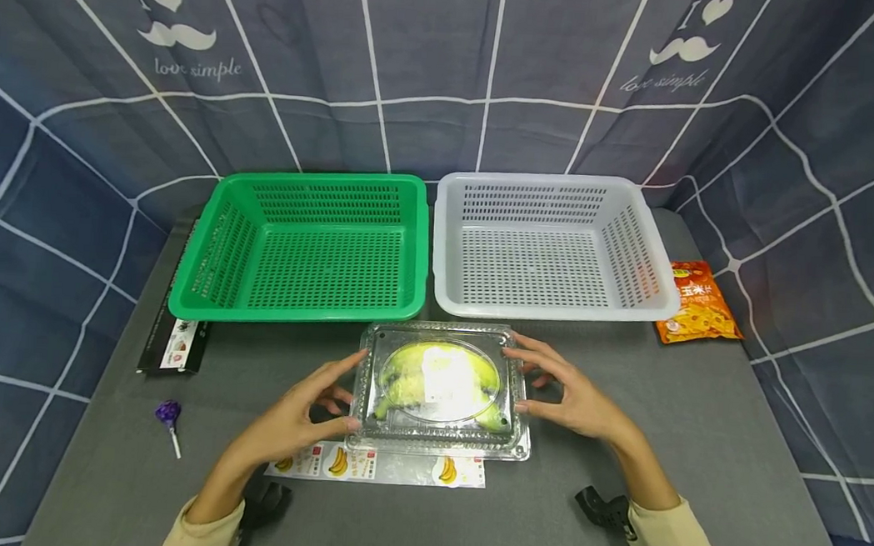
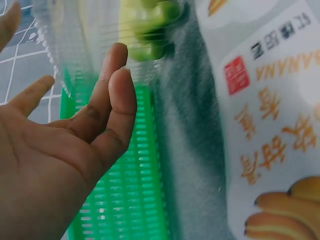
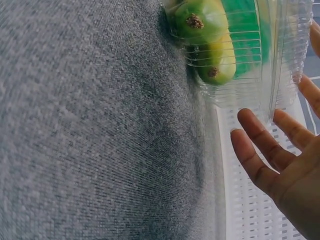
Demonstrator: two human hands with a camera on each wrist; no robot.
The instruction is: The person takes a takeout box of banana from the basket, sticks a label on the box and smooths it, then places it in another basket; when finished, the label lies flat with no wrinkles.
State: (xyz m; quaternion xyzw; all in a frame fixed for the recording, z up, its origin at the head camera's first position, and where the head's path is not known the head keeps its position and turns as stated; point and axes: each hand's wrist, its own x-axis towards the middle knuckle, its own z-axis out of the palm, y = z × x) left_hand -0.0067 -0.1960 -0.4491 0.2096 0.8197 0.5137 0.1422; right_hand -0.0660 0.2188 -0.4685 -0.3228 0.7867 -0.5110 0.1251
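A clear plastic clamshell box [image 1: 438,440] of yellow-green bananas [image 1: 408,371] lies at the middle of the grey table, its lid down. My left hand [image 1: 304,407] is at the box's left edge, fingers spread, index finger and thumb at the rim. On the opposite side, my right hand [image 1: 568,394] has its fingertips along the right rim. In the right wrist view, the lower fingers [image 3: 257,150] stand loosely beside the box. A strip of banana labels [image 1: 395,468] lies along the box's near edge, partly hidden beneath it.
Behind the box stand a green basket [image 1: 295,314] and a white basket [image 1: 555,314]. An orange snack bag [image 1: 698,306] lies at the right. At the left are a purple lollipop [image 1: 169,412] and a flat black box [image 1: 158,344], partly covered by the green basket.
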